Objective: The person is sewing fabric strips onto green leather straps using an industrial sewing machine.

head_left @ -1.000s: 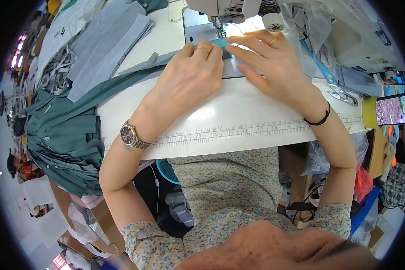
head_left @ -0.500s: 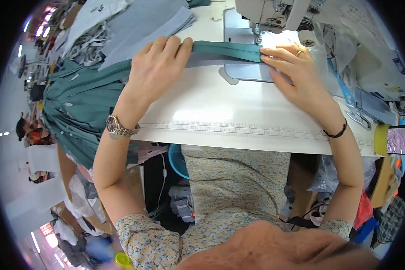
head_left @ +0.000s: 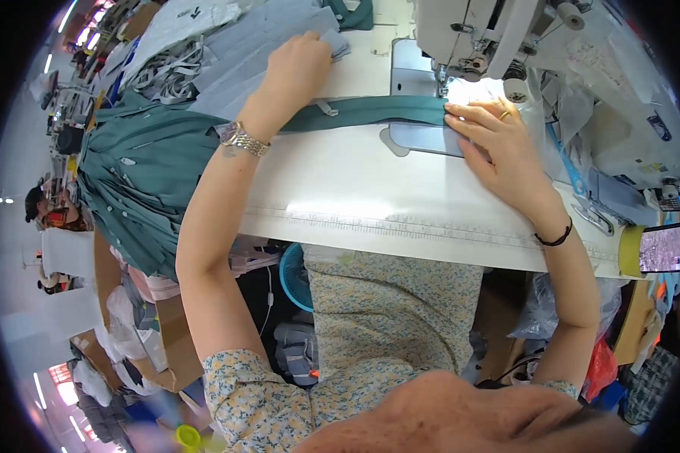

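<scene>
"At two o'clock, how's the right hand (head_left: 499,143)?"
"Outstretched, touching the green strip (head_left: 370,111) at twelve, beside the needle (head_left: 443,84)."
"Sewn?"
"Seemingly unfinished; what's left is unclear."
"Left hand (head_left: 298,68)?"
"Eleven, over grey cloth (head_left: 238,72); grip hidden."

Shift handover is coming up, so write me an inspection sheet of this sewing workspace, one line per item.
Surface: white table, with a ruler scale along its near edge.
Job's things: green strip, right end near the sewing machine; green garment heaped at left; grey fabric pieces layered at far left.
Clutter: tangled grey strips at far left; red bag below, right.
Hands: left hand at the grey pieces, grip cannot be told; right hand, fingers resting on the strip's right end.
Cables: white cable hanging below the table.
Surroundings: blue basket under the table; another person at far left.
</scene>
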Demonstrator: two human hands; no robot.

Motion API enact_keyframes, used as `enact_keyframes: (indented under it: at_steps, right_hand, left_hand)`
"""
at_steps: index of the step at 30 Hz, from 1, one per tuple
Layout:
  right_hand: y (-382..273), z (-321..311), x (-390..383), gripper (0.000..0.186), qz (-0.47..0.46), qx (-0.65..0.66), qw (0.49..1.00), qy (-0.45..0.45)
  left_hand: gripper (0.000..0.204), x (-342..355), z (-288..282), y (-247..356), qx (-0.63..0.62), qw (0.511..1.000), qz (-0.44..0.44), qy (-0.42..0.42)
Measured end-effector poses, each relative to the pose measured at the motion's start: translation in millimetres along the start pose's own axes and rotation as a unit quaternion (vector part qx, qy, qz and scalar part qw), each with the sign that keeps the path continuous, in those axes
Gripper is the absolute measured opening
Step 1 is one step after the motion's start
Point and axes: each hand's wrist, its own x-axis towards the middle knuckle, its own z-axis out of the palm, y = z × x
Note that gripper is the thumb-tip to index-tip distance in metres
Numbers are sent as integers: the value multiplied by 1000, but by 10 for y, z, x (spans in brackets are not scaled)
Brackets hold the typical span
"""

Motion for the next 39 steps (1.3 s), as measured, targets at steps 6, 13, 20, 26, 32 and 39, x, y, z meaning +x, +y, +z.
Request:
enact_keyframes:
  at_steps: [6,13,20,26,32,39]
  right_hand:
    - [2,10,23,24,-22,11,1000,13]
    - [13,3,7,25,-6,29,1000,8]
    - [27,18,-10,26,0,18,1000,3]
    - [16,18,-23,26,9,14,1000,-4]
    - [1,14,-18,27,1,13,1000,4]
    - [-6,-17,-25,26,2,10,1000,4]
  left_hand:
    - [13,-27,149,-96,-73,996,-17,55]
    - [17,2,58,-282,-332,921,-201,-34]
    - [10,-46,-45,57,-197,972,19,131]
    - [17,-168,-262,883,-172,926,312,129]
    - [28,-194,-197,957,-301,929,215,29]
    - [34,-206,-153,994,-272,924,251,99]
